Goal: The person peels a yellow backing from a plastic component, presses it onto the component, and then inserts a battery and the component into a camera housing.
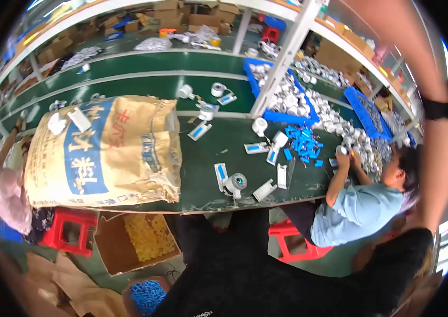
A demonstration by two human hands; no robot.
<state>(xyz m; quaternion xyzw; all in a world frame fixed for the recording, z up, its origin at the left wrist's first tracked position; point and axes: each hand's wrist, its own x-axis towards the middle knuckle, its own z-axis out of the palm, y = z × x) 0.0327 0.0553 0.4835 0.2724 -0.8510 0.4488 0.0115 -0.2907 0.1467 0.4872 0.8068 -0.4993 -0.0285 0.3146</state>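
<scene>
"Status of your right hand?"
"Raised and blurred at the upper edge; I cannot tell whether your fingers are apart or together"
"And the white round-headed device?"
"On the green table before you, just beside a narrow white case"

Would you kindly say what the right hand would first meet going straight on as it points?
Nothing visible seems to block the right hand: blurred, it runs past the picture's top edge, so what lies beyond cannot be seen.
</scene>
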